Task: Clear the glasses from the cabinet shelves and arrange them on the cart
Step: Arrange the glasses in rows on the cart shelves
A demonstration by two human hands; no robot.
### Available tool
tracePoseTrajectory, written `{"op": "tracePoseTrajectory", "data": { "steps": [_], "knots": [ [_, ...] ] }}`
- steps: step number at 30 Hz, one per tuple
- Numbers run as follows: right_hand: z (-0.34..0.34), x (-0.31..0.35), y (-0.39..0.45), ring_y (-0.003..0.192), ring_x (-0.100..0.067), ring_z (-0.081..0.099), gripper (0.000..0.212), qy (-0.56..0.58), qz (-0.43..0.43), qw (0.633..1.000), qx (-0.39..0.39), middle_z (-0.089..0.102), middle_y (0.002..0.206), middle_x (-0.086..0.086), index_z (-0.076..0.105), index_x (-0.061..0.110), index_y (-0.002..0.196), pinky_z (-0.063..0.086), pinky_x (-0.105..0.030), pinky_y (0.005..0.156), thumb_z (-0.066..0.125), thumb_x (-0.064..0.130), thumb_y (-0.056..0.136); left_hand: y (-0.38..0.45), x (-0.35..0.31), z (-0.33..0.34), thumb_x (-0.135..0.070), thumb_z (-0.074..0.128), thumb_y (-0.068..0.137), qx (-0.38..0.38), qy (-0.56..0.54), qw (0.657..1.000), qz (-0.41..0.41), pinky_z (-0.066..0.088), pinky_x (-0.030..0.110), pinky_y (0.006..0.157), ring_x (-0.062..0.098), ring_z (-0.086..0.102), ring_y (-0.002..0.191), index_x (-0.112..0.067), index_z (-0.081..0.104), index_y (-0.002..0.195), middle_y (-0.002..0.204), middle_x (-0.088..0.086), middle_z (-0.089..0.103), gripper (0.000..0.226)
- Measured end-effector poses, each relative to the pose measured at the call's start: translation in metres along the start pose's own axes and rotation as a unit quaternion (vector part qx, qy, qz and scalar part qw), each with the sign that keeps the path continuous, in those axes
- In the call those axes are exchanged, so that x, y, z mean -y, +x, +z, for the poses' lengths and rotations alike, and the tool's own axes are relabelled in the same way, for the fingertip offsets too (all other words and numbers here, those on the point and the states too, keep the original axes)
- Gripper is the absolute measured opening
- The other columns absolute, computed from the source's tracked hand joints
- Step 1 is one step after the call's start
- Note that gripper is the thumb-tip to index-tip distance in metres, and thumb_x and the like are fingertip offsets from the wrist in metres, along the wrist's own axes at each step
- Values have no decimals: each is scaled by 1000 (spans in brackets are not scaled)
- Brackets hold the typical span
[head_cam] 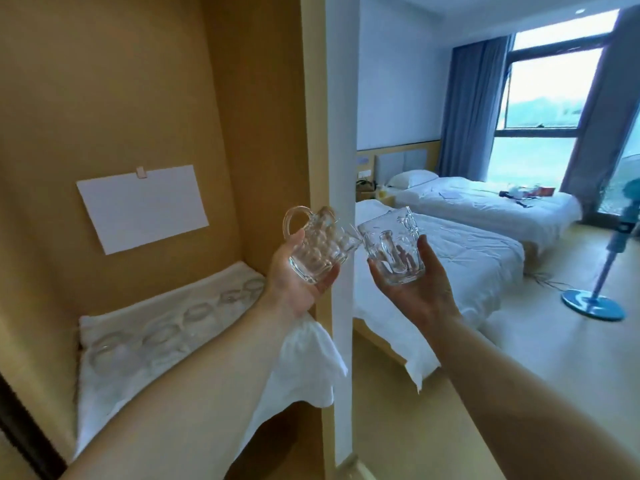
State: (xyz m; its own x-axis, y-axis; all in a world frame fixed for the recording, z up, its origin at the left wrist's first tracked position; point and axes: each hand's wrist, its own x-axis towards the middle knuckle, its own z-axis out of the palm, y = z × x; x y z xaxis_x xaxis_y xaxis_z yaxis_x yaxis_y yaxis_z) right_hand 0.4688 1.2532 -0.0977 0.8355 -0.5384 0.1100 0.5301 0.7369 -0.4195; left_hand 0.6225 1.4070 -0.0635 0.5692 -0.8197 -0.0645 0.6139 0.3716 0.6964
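Five glasses (162,336) on white cloth (304,362), cabinet post (327,133) between hands

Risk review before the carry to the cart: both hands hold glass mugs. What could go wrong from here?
1. The dimpled clear glass mug in the left hand and the smooth clear glass mug in the right hand sit rim to rim; they may knock and chip.
2. Both are cupped at the base, handles unused, so either could slip.
3. The white cloth overhangs the shelf; snagging it might drag the remaining glasses.
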Motion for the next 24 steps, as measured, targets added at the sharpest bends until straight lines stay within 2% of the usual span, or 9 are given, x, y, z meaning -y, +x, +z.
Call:
{"op": "tracePoseTrajectory", "data": {
  "steps": [4,9,13,16,19,22,24],
  "knots": [
    [-31,70,-29,137,-33,50,71,-5,-39,999,-32,56,144,-17,50,12,147,36,-46,117,76,33,85,27,55,61,-38,71,86,-2,-4,999,-42,60,39,77,33,64,106,-11,65,131,123,15,67,52],
    [-80,162,-61,135,-34,52,72,-17,-91,993,-75,56,144,-18,53,11,144,38,-47,115,78,36,82,59,135,133,-39,71,88,57,7,995,-80,61,39,77,33,75,91,-12,77,107,113,16,74,34],
    [-116,227,-84,125,-36,61,48,-16,-128,988,-87,61,138,-18,74,8,120,40,-49,113,78,37,82,88,194,184,-43,74,82,90,27,988,-119,57,40,89,32,73,101,-14,68,125,120,15,72,52],
    [-142,270,-103,120,-37,64,44,-14,-167,979,-116,63,135,-17,75,9,115,52,-51,99,77,38,83,107,236,220,-41,79,71,115,16,982,-149,54,42,93,34,71,106,-13,67,127,123,17,70,64],
    [-166,307,-123,115,-37,67,42,-19,-197,968,-152,65,132,-17,78,8,110,56,-51,92,78,39,81,125,278,252,-41,76,76,147,6,972,-184,54,43,97,35,71,108,-11,70,121,124,17,70,54],
    [-192,338,-141,118,-36,65,55,-7,-228,954,-196,64,133,-17,68,9,123,54,-51,96,80,40,79,143,319,280,-41,75,81,145,26,965,-218,45,47,109,35,63,123,-12,64,133,129,16,67,60],
    [-210,358,-150,120,-36,63,61,-2,-252,943,-217,63,135,-18,62,10,130,54,-50,97,80,40,80,156,344,297,-40,80,73,128,38,963,-232,52,46,99,35,63,122,-14,63,134,128,15,68,68]
  ]
}}
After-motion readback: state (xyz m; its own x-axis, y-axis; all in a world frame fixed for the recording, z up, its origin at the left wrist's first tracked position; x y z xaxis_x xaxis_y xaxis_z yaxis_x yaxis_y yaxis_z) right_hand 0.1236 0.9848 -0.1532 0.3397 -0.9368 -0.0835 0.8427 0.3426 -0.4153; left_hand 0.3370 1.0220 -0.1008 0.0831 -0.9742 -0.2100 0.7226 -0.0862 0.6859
